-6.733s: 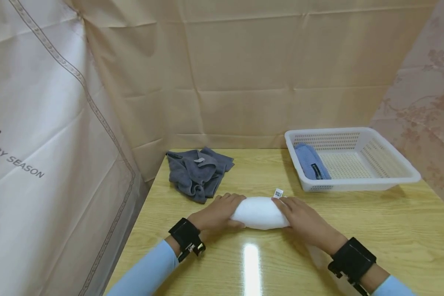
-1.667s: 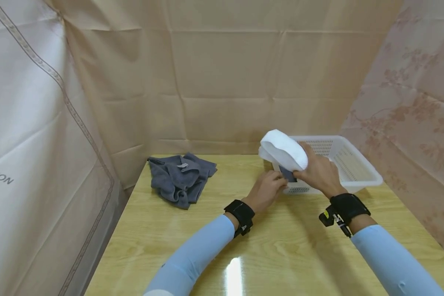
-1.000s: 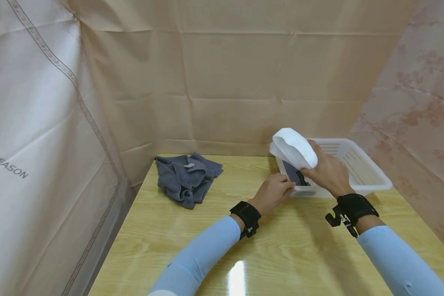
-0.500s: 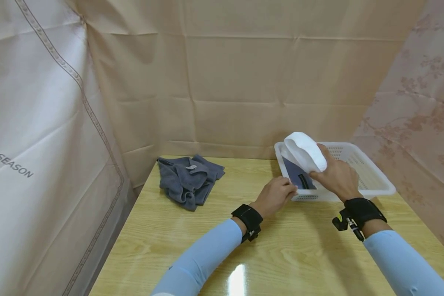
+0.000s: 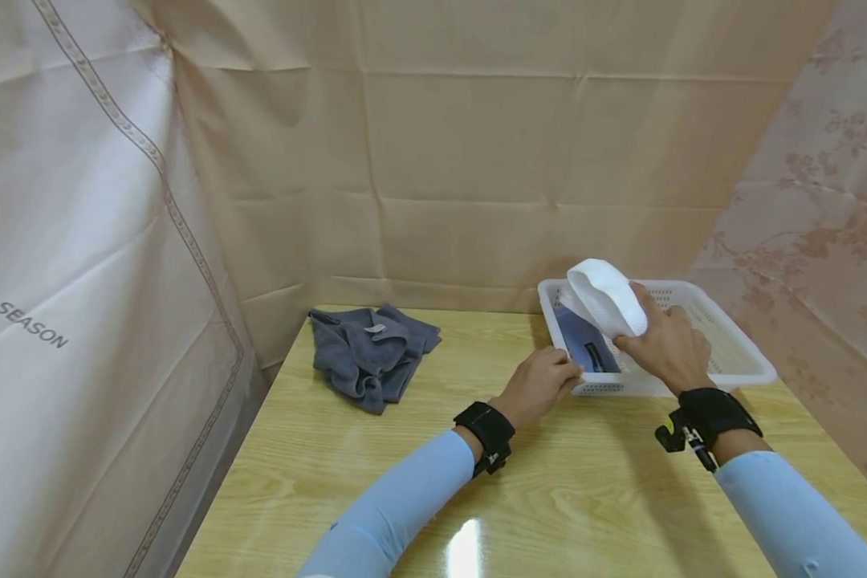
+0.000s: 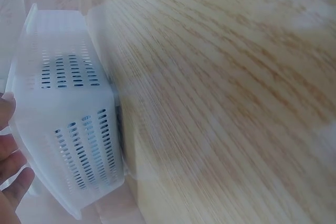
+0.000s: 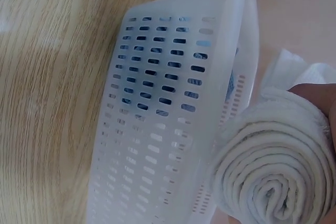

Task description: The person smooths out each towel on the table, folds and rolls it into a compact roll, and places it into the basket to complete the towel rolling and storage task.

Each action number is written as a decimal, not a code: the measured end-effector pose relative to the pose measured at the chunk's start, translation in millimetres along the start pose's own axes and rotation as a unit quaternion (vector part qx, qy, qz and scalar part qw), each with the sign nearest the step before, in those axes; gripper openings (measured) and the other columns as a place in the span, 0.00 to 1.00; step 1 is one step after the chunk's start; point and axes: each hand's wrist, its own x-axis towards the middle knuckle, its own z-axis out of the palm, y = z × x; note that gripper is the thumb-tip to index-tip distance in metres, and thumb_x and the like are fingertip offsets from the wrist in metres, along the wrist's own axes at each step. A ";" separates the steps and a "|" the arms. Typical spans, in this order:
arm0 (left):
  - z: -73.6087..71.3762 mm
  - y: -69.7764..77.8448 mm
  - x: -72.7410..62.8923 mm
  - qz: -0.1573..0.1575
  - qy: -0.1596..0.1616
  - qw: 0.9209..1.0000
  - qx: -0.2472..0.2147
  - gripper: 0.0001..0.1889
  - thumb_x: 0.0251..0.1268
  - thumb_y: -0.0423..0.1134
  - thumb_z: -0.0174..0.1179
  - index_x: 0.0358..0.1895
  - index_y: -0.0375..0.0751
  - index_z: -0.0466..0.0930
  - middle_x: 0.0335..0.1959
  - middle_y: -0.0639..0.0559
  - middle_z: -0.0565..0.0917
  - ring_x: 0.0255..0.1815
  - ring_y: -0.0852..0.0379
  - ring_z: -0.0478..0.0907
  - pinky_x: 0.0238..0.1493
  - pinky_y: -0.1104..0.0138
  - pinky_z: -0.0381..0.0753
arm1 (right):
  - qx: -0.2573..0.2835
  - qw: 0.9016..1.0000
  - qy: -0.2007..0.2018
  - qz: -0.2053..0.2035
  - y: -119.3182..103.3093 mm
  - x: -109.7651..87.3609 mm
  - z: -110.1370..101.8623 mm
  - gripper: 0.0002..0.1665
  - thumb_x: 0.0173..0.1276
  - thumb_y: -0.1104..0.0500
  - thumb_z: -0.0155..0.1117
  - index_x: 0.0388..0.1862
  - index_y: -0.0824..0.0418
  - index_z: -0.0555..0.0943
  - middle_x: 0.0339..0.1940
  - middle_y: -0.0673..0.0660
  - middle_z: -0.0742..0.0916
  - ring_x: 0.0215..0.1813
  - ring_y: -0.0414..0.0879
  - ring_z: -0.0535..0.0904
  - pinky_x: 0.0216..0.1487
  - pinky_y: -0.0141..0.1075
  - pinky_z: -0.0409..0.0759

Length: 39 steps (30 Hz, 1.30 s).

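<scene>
My right hand (image 5: 668, 345) grips a rolled white towel (image 5: 607, 299), held tilted over the left part of a white plastic basket (image 5: 737, 341). The roll's spiral end shows large in the right wrist view, near the basket's rim. Under it in the basket lies a blue towel roll (image 5: 585, 341) with a black label, partly covered by the white one. My left hand (image 5: 538, 387) holds the basket's near left corner, fingers at the rim; the left wrist view shows these fingers (image 6: 11, 161) against the basket edge.
A dark grey towel (image 5: 372, 353) with a small pale tag lies crumpled at the back left of the wooden table (image 5: 549, 498). Beige cloth (image 5: 441, 160) hangs right behind the table, with printed cloth at both sides.
Both hands held the white roll at the table's middle; the right has carried it over the basket, the left has moved to the basket corner. Lately the roll shifted rightward, uncovering more blue towel.
</scene>
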 end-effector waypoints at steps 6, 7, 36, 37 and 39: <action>-0.1 0.7 -0.9 -0.003 -0.007 1.000 0.002 0.10 0.76 0.45 0.63 0.50 0.49 0.90 0.41 0.56 0.82 0.44 0.62 0.78 0.50 0.76 0.74 | -0.002 1.000 -0.007 0.007 3.8 1.0 0.5 0.57 0.63 0.43 0.73 0.85 0.45 0.54 0.43 0.77 0.77 0.38 0.69 0.76 0.21 0.55 0.70; -0.4 0.8 -0.9 -0.003 -0.005 1.000 -0.001 0.09 0.76 0.45 0.63 0.50 0.49 0.90 0.41 0.56 0.82 0.44 0.61 0.78 0.50 0.75 0.74 | -0.003 1.000 -0.007 0.008 4.6 1.2 0.6 0.56 0.63 0.42 0.73 0.85 0.45 0.54 0.43 0.77 0.77 0.38 0.69 0.76 0.21 0.55 0.70; 1.4 -0.2 0.6 0.000 0.010 1.000 -0.019 0.07 0.75 0.43 0.65 0.47 0.48 0.90 0.41 0.55 0.83 0.44 0.60 0.79 0.51 0.74 0.74 | -0.017 0.999 -0.003 0.027 32.9 6.3 4.1 0.58 0.64 0.41 0.71 0.86 0.48 0.51 0.44 0.85 0.75 0.39 0.79 0.76 0.21 0.60 0.69; 1.9 -0.3 0.4 0.000 0.011 1.000 -0.015 0.07 0.74 0.43 0.65 0.47 0.48 0.90 0.41 0.55 0.83 0.44 0.61 0.79 0.50 0.74 0.74 | -0.018 0.999 -0.004 0.027 34.2 6.4 3.9 0.58 0.64 0.41 0.71 0.86 0.49 0.51 0.44 0.85 0.75 0.39 0.79 0.76 0.21 0.60 0.69; 3.1 -0.5 -0.2 0.001 0.013 1.000 -0.013 0.07 0.74 0.43 0.65 0.47 0.48 0.90 0.41 0.56 0.83 0.44 0.61 0.79 0.50 0.75 0.74 | -0.020 0.999 -0.004 0.028 36.3 6.5 3.7 0.58 0.64 0.41 0.71 0.86 0.49 0.51 0.43 0.85 0.75 0.39 0.79 0.76 0.21 0.60 0.69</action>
